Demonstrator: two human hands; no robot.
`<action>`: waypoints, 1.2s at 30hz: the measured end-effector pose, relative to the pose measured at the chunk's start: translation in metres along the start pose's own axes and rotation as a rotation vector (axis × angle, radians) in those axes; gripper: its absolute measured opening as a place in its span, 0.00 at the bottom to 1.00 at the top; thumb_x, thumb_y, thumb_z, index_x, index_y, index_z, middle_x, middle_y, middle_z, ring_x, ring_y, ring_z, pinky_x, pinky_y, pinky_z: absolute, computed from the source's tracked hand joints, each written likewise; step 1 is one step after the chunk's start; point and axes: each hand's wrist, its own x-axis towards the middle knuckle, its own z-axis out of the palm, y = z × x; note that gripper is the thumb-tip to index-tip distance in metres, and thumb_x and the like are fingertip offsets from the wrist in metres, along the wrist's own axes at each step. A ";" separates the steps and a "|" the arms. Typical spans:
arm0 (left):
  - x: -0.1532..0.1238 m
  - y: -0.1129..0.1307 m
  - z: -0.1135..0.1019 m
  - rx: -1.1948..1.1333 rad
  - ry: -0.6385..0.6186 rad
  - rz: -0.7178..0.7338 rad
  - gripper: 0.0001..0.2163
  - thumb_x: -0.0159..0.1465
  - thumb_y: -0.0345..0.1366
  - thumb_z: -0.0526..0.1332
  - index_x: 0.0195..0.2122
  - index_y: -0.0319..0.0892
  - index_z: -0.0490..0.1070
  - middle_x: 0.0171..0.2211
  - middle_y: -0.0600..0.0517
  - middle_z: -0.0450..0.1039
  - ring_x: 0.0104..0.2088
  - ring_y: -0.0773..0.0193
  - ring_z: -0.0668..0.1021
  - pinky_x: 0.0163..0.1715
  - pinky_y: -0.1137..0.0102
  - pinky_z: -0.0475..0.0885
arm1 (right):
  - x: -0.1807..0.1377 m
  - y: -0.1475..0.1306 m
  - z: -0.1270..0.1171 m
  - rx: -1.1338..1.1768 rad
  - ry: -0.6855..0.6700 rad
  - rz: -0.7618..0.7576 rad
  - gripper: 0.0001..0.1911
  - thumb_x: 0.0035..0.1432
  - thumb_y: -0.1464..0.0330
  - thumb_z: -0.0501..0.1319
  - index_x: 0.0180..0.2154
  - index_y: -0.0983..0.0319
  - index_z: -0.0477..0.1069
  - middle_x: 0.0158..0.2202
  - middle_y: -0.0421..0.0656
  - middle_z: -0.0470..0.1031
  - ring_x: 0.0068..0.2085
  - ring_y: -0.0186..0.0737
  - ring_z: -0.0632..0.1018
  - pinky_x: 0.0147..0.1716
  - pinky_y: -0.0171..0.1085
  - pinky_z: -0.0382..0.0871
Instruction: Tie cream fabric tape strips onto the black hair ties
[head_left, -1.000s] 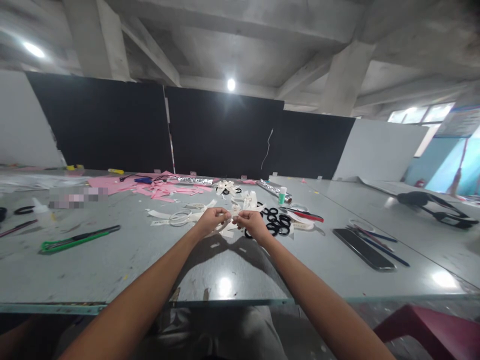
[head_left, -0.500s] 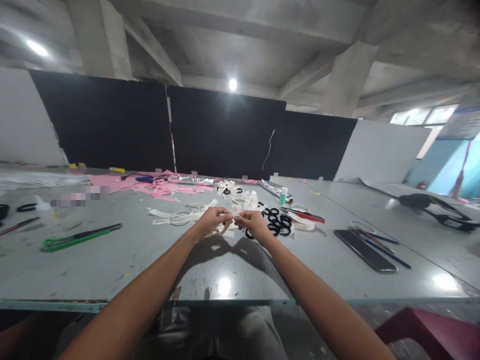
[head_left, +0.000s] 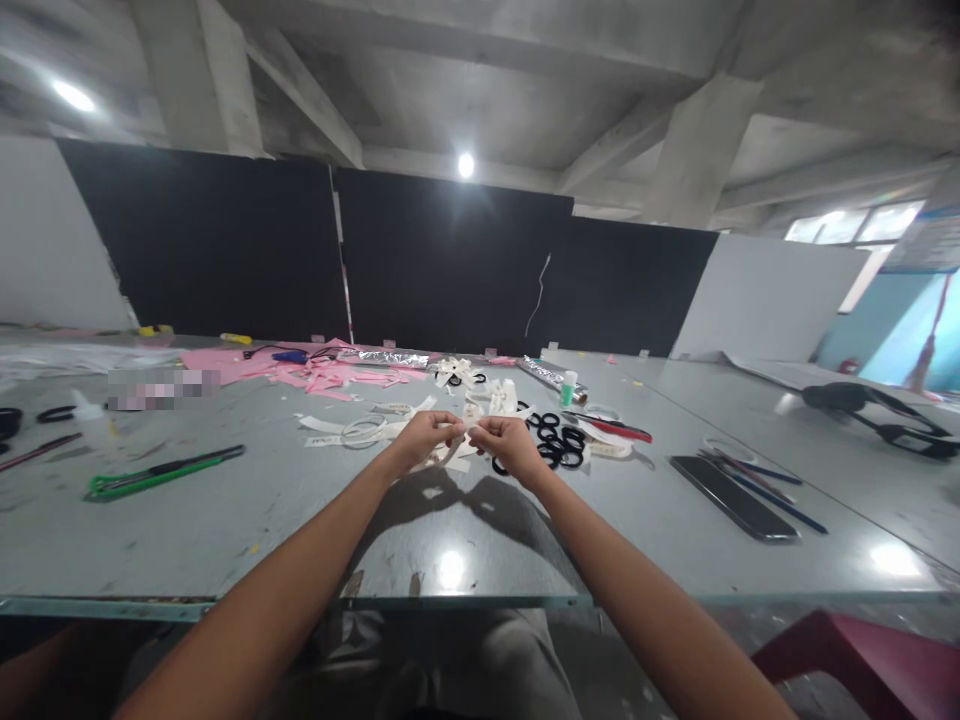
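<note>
Both my hands are pinched together over the middle of the table, fingertips almost touching. My left hand [head_left: 429, 438] and my right hand [head_left: 501, 440] grip a cream-white paper strip [head_left: 453, 455], part of which hangs below the fingers. Whatever lies right between the fingertips is too small to make out. More white strips [head_left: 504, 398] lie just behind the hands, and others with a clear ring [head_left: 364, 430] are to the left. Several black rings [head_left: 553, 440] are piled right beside my right hand. Farther back sits a cluster of cream pieces [head_left: 457, 371] with black rings.
Left on the table are a green cutter knife [head_left: 161, 475] and pink paper scraps [head_left: 330, 375]. To the right are a glue stick [head_left: 568, 388], a red-handled tool [head_left: 619, 430], a phone [head_left: 731, 497], pens [head_left: 776, 500] and a black strapped object [head_left: 877, 410]. Dark panels [head_left: 457, 265] stand behind.
My hands stay pinched on the strip in nearly the same place, with only slight finger movement. The view has shifted a little.
</note>
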 end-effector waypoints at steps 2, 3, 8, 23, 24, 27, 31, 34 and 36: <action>-0.001 0.003 0.000 -0.005 -0.004 0.009 0.13 0.52 0.45 0.63 0.24 0.38 0.70 0.20 0.55 0.66 0.24 0.69 0.67 0.27 0.73 0.61 | 0.000 -0.001 0.000 0.013 -0.010 -0.012 0.16 0.49 0.57 0.63 0.25 0.65 0.72 0.24 0.42 0.74 0.23 0.32 0.71 0.26 0.31 0.64; -0.001 0.004 0.000 -0.002 -0.008 0.016 0.13 0.52 0.44 0.62 0.23 0.38 0.70 0.20 0.55 0.66 0.24 0.69 0.67 0.28 0.73 0.61 | 0.000 -0.001 0.000 0.017 -0.012 -0.012 0.16 0.48 0.57 0.63 0.25 0.65 0.72 0.24 0.42 0.74 0.23 0.32 0.71 0.26 0.31 0.64; -0.002 0.006 0.001 0.019 -0.010 0.022 0.13 0.53 0.44 0.62 0.23 0.38 0.69 0.20 0.55 0.66 0.24 0.68 0.67 0.28 0.73 0.61 | 0.000 0.001 0.000 0.011 0.002 0.016 0.16 0.48 0.57 0.63 0.26 0.65 0.73 0.24 0.43 0.75 0.23 0.33 0.71 0.25 0.32 0.65; 0.000 -0.003 0.000 -0.011 0.004 -0.025 0.14 0.53 0.46 0.62 0.26 0.38 0.70 0.21 0.56 0.66 0.22 0.70 0.66 0.24 0.75 0.60 | -0.002 -0.006 0.003 0.061 0.016 0.058 0.19 0.43 0.53 0.65 0.24 0.65 0.72 0.23 0.43 0.75 0.23 0.33 0.72 0.26 0.32 0.66; 0.000 -0.002 0.001 -0.008 0.007 -0.024 0.14 0.52 0.46 0.63 0.27 0.38 0.70 0.21 0.55 0.66 0.22 0.70 0.66 0.24 0.75 0.60 | -0.002 -0.005 0.003 0.055 0.013 0.055 0.19 0.44 0.54 0.65 0.24 0.65 0.72 0.24 0.43 0.75 0.23 0.33 0.72 0.26 0.32 0.65; 0.000 -0.002 0.000 0.010 0.006 -0.021 0.15 0.52 0.47 0.63 0.28 0.37 0.71 0.21 0.55 0.66 0.22 0.70 0.66 0.24 0.75 0.60 | -0.002 -0.004 0.002 0.022 0.020 0.054 0.18 0.45 0.55 0.64 0.25 0.65 0.72 0.23 0.43 0.75 0.23 0.33 0.72 0.24 0.32 0.65; 0.000 -0.004 0.000 0.016 -0.003 -0.029 0.16 0.52 0.48 0.62 0.29 0.38 0.71 0.21 0.55 0.67 0.21 0.70 0.66 0.23 0.75 0.60 | -0.002 -0.003 0.003 -0.006 0.036 0.037 0.15 0.47 0.58 0.63 0.24 0.65 0.72 0.23 0.43 0.75 0.23 0.33 0.72 0.24 0.31 0.65; 0.001 -0.004 0.000 0.032 0.005 -0.039 0.16 0.51 0.48 0.63 0.29 0.38 0.72 0.21 0.55 0.68 0.20 0.70 0.66 0.22 0.75 0.59 | -0.001 0.000 0.003 -0.031 0.042 0.033 0.13 0.48 0.60 0.62 0.24 0.65 0.72 0.23 0.43 0.76 0.22 0.33 0.73 0.24 0.31 0.65; 0.002 -0.004 0.001 0.042 0.015 -0.051 0.17 0.51 0.48 0.63 0.29 0.38 0.72 0.20 0.55 0.68 0.20 0.70 0.67 0.22 0.75 0.59 | 0.000 0.003 0.002 -0.050 0.038 0.025 0.12 0.49 0.62 0.61 0.24 0.65 0.72 0.23 0.43 0.76 0.22 0.33 0.73 0.24 0.31 0.65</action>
